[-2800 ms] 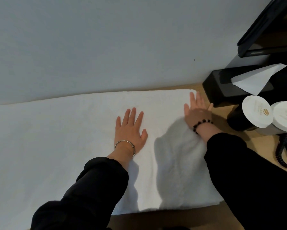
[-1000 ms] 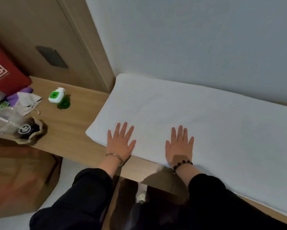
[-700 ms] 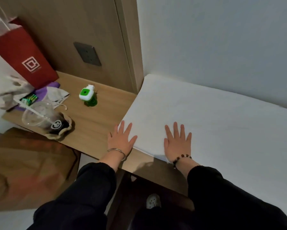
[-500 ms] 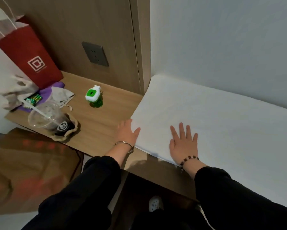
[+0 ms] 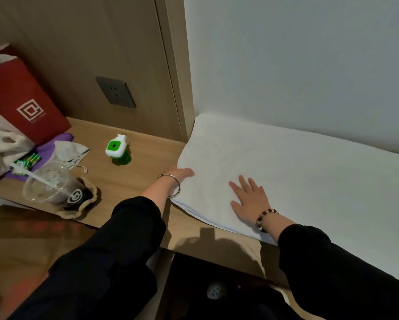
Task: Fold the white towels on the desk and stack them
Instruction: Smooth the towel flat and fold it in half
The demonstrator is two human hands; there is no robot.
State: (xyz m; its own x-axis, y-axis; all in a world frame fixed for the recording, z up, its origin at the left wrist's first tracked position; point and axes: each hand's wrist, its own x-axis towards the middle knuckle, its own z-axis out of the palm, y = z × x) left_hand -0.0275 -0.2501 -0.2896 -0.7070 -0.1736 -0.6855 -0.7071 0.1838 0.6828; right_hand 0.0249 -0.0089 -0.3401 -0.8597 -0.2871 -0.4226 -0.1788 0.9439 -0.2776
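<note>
A large white towel (image 5: 309,181) lies spread flat along the wooden desk (image 5: 133,181), with its far side against the wall. My left hand (image 5: 182,173) is at the towel's left short edge. Its fingers are slipped under the cloth and hidden, and the thumb lies on top, so it holds that edge. My right hand (image 5: 249,200) rests flat on the towel near the front left corner, fingers straight and spread.
Left of the towel stand a green-and-white plug-in device (image 5: 115,148), a clear plastic cup with a straw (image 5: 47,184) in a cloth sleeve, a red paper bag (image 5: 20,100), a purple cloth with batteries (image 5: 27,160), and a wall socket (image 5: 115,94).
My view and both hands moved from the towel's right end to its left end. My left hand slid off the top and went under the left edge; my right hand stays flat.
</note>
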